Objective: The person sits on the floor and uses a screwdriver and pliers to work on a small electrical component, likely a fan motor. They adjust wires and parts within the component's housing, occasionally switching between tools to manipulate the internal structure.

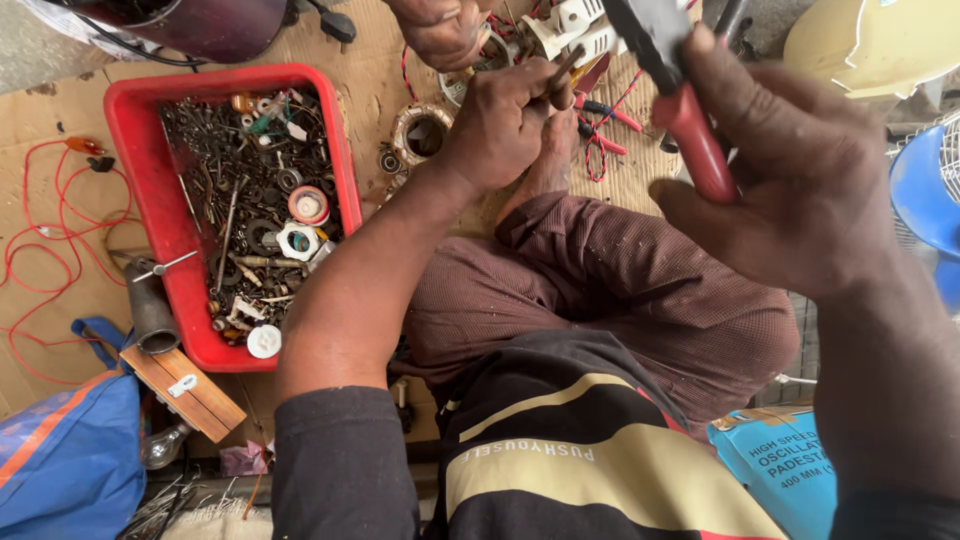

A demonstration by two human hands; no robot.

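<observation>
Left hand (pixel 505 120) pinching small metal rod (pixel 562 72), right hand (pixel 800 170) gripping red-handled pliers (pixel 690 135), red parts tray (pixel 135 150) nearby

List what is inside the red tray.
The red tray holds a heap of dark screws, nuts, washers and bolts, plus a red-and-white ring and a white cap. The tray floor is buried.

A red rectangular plastic tray (pixel 135 130) filled with small metal hardware (pixel 250 200) lies on the flattened brown cardboard sheet (pixel 60 110), left of the left hand (pixel 500 120). Red-handled black pliers (pixel 690 140) sit in the right hand (pixel 800 190), right of the left hand. A loose red wire (pixel 40 250) lies left of the tray.
</observation>
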